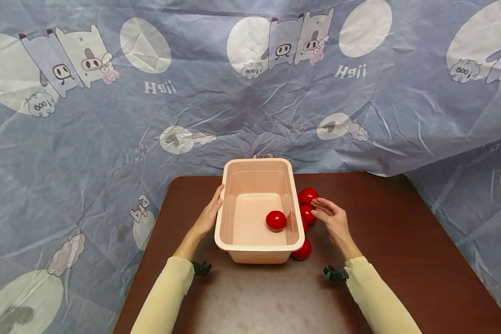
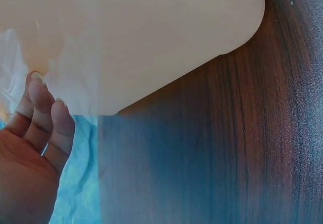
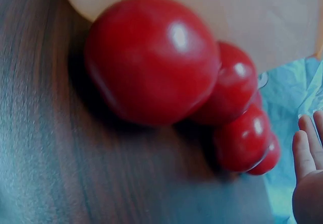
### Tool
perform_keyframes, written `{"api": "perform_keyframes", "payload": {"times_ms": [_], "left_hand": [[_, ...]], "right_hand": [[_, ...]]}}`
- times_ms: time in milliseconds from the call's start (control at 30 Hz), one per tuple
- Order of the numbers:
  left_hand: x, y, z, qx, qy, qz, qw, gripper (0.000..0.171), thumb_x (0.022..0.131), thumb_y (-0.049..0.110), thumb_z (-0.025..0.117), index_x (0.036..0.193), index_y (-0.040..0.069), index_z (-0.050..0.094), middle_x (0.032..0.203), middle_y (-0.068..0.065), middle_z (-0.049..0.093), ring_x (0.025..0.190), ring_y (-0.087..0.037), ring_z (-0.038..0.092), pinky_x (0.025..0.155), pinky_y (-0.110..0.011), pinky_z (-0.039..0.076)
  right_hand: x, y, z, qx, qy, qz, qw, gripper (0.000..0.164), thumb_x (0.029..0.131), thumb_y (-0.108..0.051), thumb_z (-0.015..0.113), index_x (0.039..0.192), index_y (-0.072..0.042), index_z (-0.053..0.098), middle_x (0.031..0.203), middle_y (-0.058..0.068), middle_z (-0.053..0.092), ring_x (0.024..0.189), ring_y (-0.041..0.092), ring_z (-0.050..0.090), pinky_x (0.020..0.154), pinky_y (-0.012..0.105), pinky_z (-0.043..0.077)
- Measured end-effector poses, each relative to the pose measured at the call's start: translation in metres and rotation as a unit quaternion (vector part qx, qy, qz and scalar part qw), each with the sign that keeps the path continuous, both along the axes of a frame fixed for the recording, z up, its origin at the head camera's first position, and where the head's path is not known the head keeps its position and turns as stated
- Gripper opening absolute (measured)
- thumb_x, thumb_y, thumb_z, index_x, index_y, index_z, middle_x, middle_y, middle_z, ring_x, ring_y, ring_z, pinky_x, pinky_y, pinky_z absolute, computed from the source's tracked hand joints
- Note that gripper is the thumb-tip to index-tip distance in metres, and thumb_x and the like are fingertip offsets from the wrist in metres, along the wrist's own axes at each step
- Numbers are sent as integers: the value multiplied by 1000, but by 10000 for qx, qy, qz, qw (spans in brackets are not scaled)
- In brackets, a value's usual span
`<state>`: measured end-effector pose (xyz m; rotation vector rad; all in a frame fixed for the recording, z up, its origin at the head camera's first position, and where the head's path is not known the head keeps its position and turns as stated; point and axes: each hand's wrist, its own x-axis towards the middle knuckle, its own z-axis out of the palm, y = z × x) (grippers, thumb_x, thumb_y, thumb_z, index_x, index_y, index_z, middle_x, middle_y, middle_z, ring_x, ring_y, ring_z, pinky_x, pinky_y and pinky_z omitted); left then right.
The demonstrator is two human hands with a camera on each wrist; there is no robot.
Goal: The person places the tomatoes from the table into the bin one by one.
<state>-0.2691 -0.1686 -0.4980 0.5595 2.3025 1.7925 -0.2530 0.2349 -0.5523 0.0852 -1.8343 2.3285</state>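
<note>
A pale pink plastic basin (image 1: 256, 255) stands on the table, with one shiny red tomato-like ball (image 1: 276, 221) inside toward its near right corner. My left hand (image 1: 207, 217) rests along the basin's left side, its fingers lying against the outer wall; in the left wrist view the hand (image 2: 33, 138) shows with fingers extended by that wall. Along the basin's right side lie several more red balls (image 3: 151, 60), partly hidden by the rim in the head view. My right hand (image 1: 333, 221) hovers beside the two farther ones (image 1: 308, 196), fingers loosely bent, holding nothing.
The dark brown wooden table (image 1: 384, 232) spreads out to both sides of the basin. A grey-blue printed cloth (image 1: 250, 102) hangs behind the table's back edge and down both sides. Each wrist wears a dark strap (image 1: 336, 273).
</note>
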Motion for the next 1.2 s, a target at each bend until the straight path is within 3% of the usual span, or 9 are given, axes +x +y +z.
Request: {"api": "perform_keyframes", "payload": {"times_ms": [167, 400, 567, 767, 967, 1200], "left_hand": [[-1, -2, -1, -5, 15, -43, 10000, 55, 107, 21, 28, 158, 16, 9, 165, -9, 11, 149, -27, 15, 118, -52, 17], [-16, -4, -29, 150, 96, 51, 9998, 52, 108, 29, 27, 157, 30, 11, 165, -1, 12, 149, -24, 16, 119, -51, 14], [-17, -3, -34, 117, 266, 188, 9994, 50, 107, 35, 28, 156, 36, 14, 164, 4, 16, 148, -21, 19, 119, -51, 16], [-16, -2, -34, 62, 344, 235, 9991, 51, 106, 37, 29, 156, 35, 15, 164, 3, 17, 148, -22, 20, 119, -52, 17], [-17, -3, -34, 97, 241, 116, 9996, 51, 107, 33, 27, 156, 34, 13, 164, 2, 16, 148, -22, 19, 119, -51, 16], [-7, -3, -9, 60, 76, -93, 9999, 54, 107, 23, 27, 158, 17, 8, 165, -7, 10, 149, -27, 14, 119, -52, 15]], "right_hand": [[-8, 3, -17, -57, -210, -234, 9995, 44, 86, 9, 66, 128, 7, 55, 126, 16, 66, 113, 21, 66, 87, 19, 53], [-15, 5, -33, 371, -613, -506, 9961, 51, 86, 9, 65, 134, 11, 48, 135, 28, 55, 114, 19, 64, 88, 16, 51], [-18, 3, -36, 570, -834, -604, 9930, 53, 87, 7, 64, 137, 10, 45, 138, 28, 53, 117, 20, 62, 93, 18, 48], [-21, 1, -36, 769, -1043, -620, 9896, 55, 88, 2, 65, 139, 6, 45, 142, 28, 49, 126, 30, 54, 99, 20, 43], [-25, 0, -40, 1011, -1214, -650, 9853, 57, 88, -1, 66, 141, 3, 45, 142, 23, 51, 131, 35, 49, 97, 13, 44], [-28, -1, -53, 1247, -1476, -597, 9793, 61, 87, -8, 71, 141, 1, 45, 143, 21, 50, 130, 33, 49, 81, 2, 45]]}}
